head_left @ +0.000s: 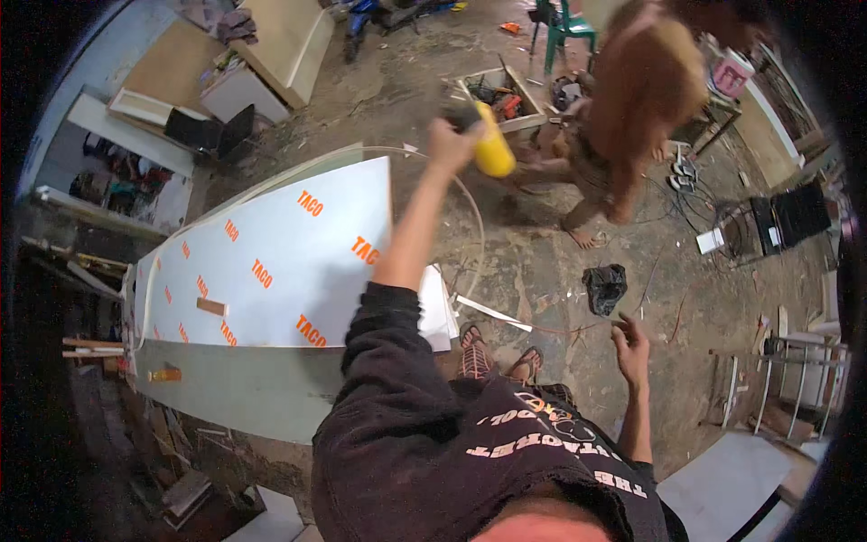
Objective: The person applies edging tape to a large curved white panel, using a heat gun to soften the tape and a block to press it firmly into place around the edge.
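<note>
My left hand point(452, 144) is stretched out past the far corner of the white sheet, closed around a yellow cylindrical container point(493, 144) with a dark top part. Motion blurs it, so its exact kind cannot be told. A white sheet with orange print point(271, 235) lies on a larger grey-green board point(262, 384) to my left. On the sheet rests a short brown strip point(212, 307). My right hand point(632, 346) hangs over the floor at my right side, fingers loosely bent and apart, with nothing visible in it. A black plastic bag point(605, 287) lies just beyond it.
Another person point(641, 108) stoops at the far right, near a wooden box of tools point(506, 98). A thin hose point(481, 226) curves across the floor beside the sheet. White offcuts point(492, 313) lie by my feet. Cables point(695, 212) and a metal rack point(786, 379) are at right.
</note>
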{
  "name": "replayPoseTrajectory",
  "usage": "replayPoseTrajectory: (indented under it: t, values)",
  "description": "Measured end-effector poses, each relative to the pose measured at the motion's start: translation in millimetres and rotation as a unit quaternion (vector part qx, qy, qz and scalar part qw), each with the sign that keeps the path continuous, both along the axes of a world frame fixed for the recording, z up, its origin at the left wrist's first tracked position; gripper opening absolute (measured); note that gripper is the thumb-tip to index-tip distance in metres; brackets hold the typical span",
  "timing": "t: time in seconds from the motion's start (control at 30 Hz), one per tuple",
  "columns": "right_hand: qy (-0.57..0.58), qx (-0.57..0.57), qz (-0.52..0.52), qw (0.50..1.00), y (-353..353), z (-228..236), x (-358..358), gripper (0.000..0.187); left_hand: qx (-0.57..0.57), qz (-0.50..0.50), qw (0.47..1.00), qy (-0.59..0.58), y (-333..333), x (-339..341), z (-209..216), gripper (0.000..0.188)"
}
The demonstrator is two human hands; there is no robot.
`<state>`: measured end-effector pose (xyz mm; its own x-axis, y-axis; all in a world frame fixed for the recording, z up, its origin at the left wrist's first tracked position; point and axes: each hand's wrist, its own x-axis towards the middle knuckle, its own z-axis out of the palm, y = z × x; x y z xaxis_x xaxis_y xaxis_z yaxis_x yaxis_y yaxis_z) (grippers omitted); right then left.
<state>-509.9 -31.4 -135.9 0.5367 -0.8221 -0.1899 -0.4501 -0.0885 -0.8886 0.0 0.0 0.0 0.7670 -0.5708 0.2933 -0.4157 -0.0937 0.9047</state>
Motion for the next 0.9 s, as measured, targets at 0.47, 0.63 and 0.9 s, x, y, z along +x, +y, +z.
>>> replayPoseTrajectory:
  t: [0.47,0.63,0.9]
  values:
    - [-0.102,-0.183,0.091,0.974,3,-14,136,0.076,-0.019,-0.211,0.870,0.445,42,-152,-52,0.039]
    - [-0.281,0.210,-0.003,0.936,-1,-30,164,0.039,-0.005,-0.201,0.883,0.424,37,-163,-51,0.041]
    - [-0.135,0.035,0.131,0.982,-66,-69,143,0.018,0.168,-0.204,0.914,0.308,23,-138,-90,0.045]
